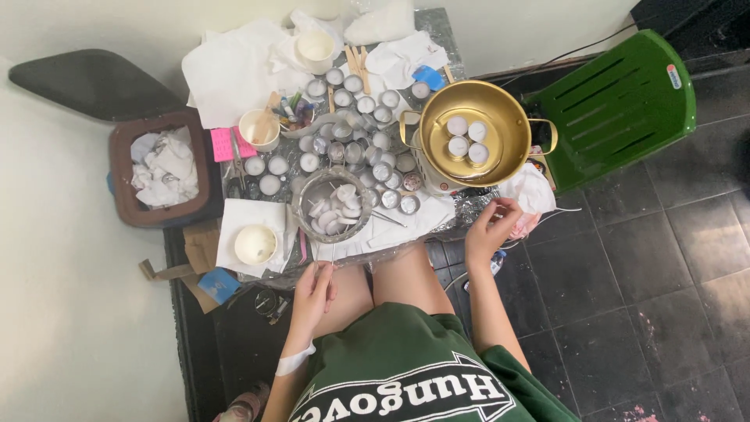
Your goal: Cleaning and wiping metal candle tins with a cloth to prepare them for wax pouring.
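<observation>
Here, a thin stick or wick [332,270] stands pinched between the fingertips of the left hand [314,293], just at the near edge of the low table [437,31] and above the person's knee. Its upper end points toward a glass bowl [331,205] holding loose white pieces — the bowl sits right beyond the hand. The right hand [491,227] hovers at the table's right near corner, fingers curled loosely inward; whether it pinches anything cannot be told. Just beyond it lies crumpled white paper [530,190], and next to that a gold two-handled pot [473,133] with four white tealights inside. Small metal tealight cups [355,125] crowd the middle of the table. A cream bowl [255,244] rests on a paper towel left of the glass bowl. Further out — a brown bin [160,168] of tissue on the left, a green plastic chair [617,101] on the right.
</observation>
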